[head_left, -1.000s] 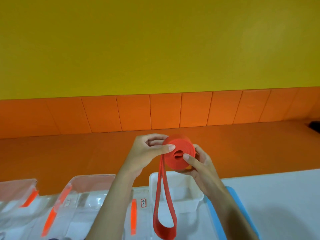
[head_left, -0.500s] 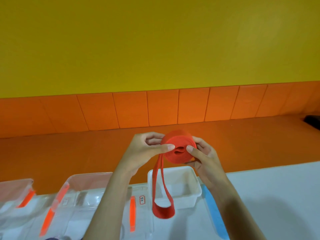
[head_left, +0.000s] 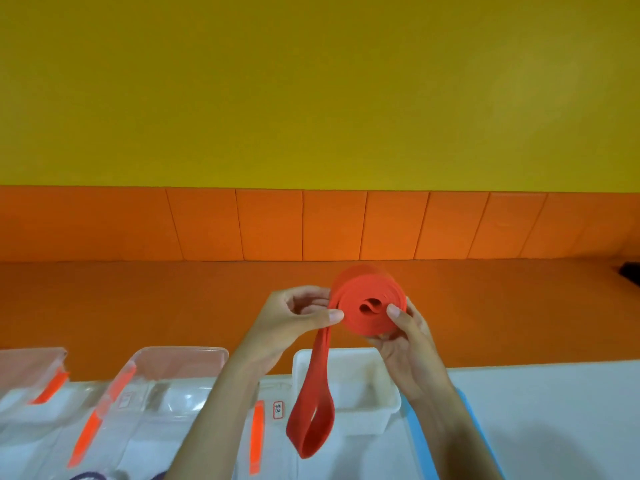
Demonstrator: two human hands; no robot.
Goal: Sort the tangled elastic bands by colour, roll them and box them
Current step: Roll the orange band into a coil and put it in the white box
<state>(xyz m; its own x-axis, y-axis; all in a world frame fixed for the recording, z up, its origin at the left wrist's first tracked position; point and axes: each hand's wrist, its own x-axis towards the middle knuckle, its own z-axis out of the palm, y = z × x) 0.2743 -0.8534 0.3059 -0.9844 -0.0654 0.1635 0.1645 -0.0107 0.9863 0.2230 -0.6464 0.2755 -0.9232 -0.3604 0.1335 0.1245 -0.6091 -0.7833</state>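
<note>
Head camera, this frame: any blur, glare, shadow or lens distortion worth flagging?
Head view: the part-rolled red rubber elastic band, the left hand and right hand look sharp, no smear. Head view: pale reflections on the clear plastic boxes; soft shadows on the white table lower right. Head view: orange padded wall panels' seams splay outward, likely wide-angle perspective.

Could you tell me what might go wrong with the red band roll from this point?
The red band coil is only pinched by the left hand and right hand, so a slip could let it spring open. Its unrolled loop hangs near the white box and might snag the rim.
</note>
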